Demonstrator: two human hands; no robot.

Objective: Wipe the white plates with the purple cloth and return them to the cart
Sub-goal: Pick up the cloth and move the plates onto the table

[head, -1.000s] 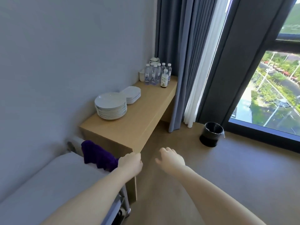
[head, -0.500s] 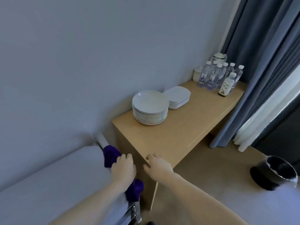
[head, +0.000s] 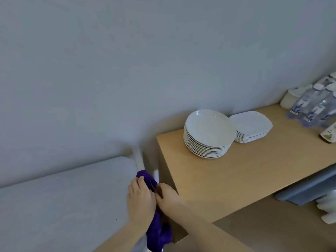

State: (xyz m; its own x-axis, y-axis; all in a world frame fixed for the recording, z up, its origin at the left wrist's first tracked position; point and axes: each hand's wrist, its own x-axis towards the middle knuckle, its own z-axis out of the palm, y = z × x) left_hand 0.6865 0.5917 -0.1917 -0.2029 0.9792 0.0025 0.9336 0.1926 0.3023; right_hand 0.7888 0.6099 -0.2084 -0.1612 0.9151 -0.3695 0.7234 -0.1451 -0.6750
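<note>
Purple cloth (head: 156, 224) now gripped by both left hand (head: 141, 199) and right hand (head: 168, 196), closer than before, crumpled, draped over cart (head: 63, 197) edge, white plates (head: 209, 133) stacked untouched.

A plain pale grey-blue wall (head: 127, 60) fills most of the view, evenly lit with a soft shadow where it meets the furniture. Against it stands a light wooden table (head: 245, 179) with a flat slab side; at its far right end a cluster of clear water bottles (head: 316, 106) stands beside a white pot (head: 291, 96). Below the table's right edge hang the hems of a grey-blue curtain (head: 305, 190) and a white sheer (head: 327, 210), over a beige floor (head: 272, 231).
</note>
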